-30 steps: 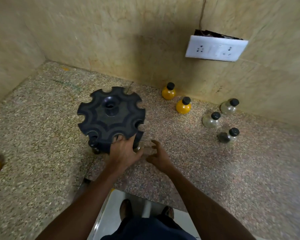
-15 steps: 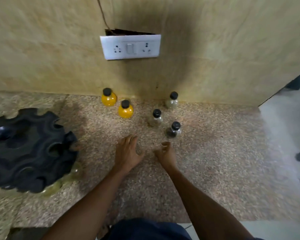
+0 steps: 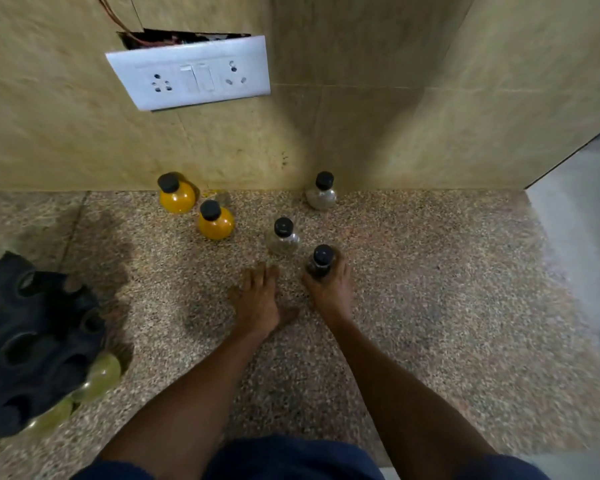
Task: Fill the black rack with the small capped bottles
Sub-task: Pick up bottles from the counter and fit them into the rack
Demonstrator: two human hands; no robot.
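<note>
The round black rack point(image 3: 32, 344) stands at the left edge of the speckled counter, with greenish bottles point(image 3: 97, 375) seated under its near rim. Two orange bottles point(image 3: 176, 195) point(image 3: 215, 221) with black caps stand near the wall. Two clear capped bottles point(image 3: 321, 194) point(image 3: 283, 237) stand to their right. My right hand point(image 3: 328, 285) grips a third, dark clear bottle point(image 3: 321, 259) that stands on the counter. My left hand point(image 3: 257, 299) lies flat with straight fingers just short of the middle clear bottle, holding nothing.
A tiled wall rises right behind the bottles, with a loose white socket plate point(image 3: 191, 72) and exposed wires above it. The counter point(image 3: 430, 271) ends at the right, where the floor drops away.
Both hands left the rack and reached right and forward to the bottles. My right hand has closed round the nearest clear bottle. The view swung right, putting the rack at the left edge.
</note>
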